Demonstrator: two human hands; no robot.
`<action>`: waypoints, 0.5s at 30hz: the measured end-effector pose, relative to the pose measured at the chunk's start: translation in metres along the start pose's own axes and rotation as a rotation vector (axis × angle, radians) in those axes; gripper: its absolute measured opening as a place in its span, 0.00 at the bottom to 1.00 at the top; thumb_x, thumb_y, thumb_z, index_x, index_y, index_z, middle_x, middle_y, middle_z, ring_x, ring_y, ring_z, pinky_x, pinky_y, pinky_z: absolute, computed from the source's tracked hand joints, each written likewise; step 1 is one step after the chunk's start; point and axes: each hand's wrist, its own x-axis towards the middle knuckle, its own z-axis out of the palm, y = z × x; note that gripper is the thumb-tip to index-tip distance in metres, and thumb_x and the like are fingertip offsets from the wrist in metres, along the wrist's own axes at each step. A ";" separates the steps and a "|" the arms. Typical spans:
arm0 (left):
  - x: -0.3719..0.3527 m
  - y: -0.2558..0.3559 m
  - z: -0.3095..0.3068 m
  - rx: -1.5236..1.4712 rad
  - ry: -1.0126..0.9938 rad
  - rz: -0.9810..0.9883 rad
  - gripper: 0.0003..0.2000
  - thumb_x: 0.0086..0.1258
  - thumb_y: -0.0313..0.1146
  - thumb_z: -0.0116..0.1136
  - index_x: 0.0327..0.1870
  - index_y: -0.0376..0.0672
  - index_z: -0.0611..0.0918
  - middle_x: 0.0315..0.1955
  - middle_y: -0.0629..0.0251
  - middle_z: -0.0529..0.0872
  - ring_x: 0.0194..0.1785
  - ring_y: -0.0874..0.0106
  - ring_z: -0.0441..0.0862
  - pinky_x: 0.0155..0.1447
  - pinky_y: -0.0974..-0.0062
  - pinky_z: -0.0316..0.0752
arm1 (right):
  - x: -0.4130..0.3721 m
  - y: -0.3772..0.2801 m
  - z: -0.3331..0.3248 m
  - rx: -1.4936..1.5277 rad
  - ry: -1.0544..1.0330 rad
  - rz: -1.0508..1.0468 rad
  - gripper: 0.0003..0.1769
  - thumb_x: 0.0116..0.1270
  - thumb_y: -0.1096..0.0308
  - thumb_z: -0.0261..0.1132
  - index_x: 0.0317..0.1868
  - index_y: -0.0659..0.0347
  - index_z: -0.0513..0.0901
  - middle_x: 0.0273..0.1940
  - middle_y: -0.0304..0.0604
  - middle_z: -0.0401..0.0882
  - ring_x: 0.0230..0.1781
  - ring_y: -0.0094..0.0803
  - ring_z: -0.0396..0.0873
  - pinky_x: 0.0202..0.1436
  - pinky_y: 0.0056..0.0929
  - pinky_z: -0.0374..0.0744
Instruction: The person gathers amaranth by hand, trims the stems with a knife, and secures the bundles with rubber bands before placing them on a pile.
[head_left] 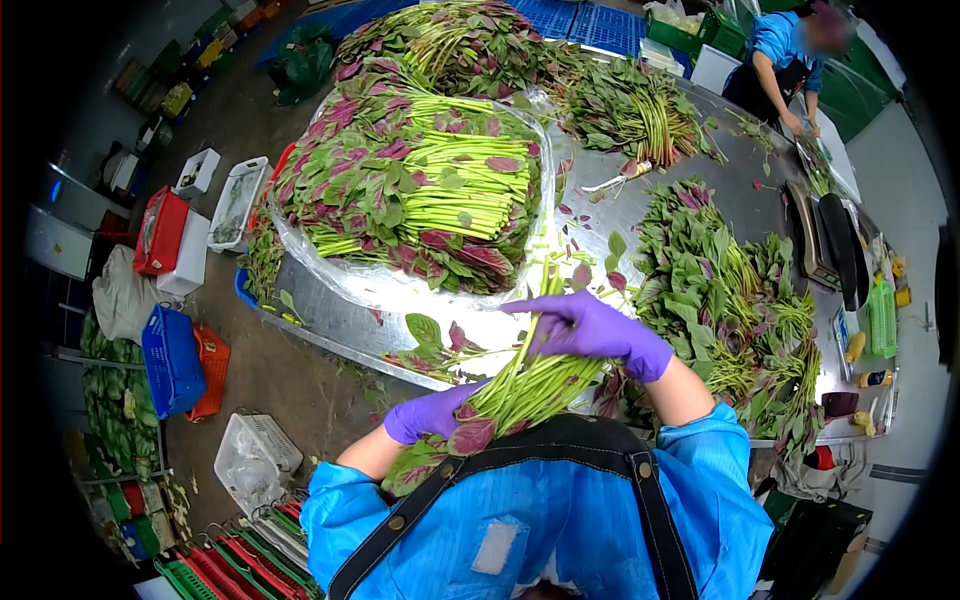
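A bunch of red-and-green amaranth (535, 392) lies slantwise against my chest, its leaves at the lower left and its stems toward the upper right. My left hand (437, 411), in a purple glove, is closed round the leafy end, its fingers partly hidden under the bunch. My right hand (592, 332), gloved alike, grips stems at the other end, with the index finger pointing left. Just beyond it, a large stack of amaranth (440, 180) sits in a clear plastic bag (345, 285). Loose leaves (430, 335) lie near my left hand.
On the metal table (590, 225), more amaranth piles (690, 290) lie to the right. A knife-like tool (620, 178) rests beyond my right hand. A co-worker (785, 70) stands at the far right by a scale (840, 245). Crates, including a blue one (172, 360), stand on the left.
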 end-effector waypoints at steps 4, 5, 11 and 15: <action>-0.001 -0.008 0.003 -0.511 0.180 -0.349 0.39 0.59 0.42 0.58 0.68 0.37 0.54 0.63 0.59 0.64 0.64 0.72 0.63 0.67 0.75 0.54 | -0.012 0.026 -0.035 -0.957 0.555 0.080 0.31 0.48 0.82 0.59 0.57 0.54 0.73 0.26 0.49 0.78 0.26 0.37 0.79 0.34 0.33 0.77; 0.000 -0.015 0.003 -0.945 0.378 -0.679 0.30 0.70 0.41 0.47 0.68 0.36 0.54 0.65 0.60 0.61 0.64 0.73 0.62 0.68 0.76 0.54 | -0.017 0.045 -0.042 -1.012 0.638 0.115 0.32 0.48 0.79 0.60 0.57 0.52 0.73 0.29 0.49 0.79 0.29 0.44 0.78 0.35 0.37 0.77; -0.009 -0.018 0.011 -0.328 0.179 -0.190 0.47 0.53 0.49 0.65 0.69 0.40 0.50 0.66 0.59 0.58 0.67 0.70 0.56 0.69 0.71 0.49 | -0.047 -0.017 0.008 -0.518 0.391 0.120 0.34 0.53 0.68 0.68 0.62 0.47 0.68 0.36 0.45 0.79 0.36 0.36 0.78 0.43 0.31 0.76; -0.013 -0.023 0.011 -0.344 0.224 -0.167 0.47 0.55 0.47 0.64 0.69 0.39 0.48 0.67 0.60 0.56 0.68 0.70 0.55 0.70 0.71 0.48 | -0.046 -0.009 0.033 -0.549 0.188 -0.094 0.42 0.50 0.61 0.71 0.65 0.48 0.62 0.41 0.43 0.78 0.42 0.35 0.77 0.47 0.33 0.74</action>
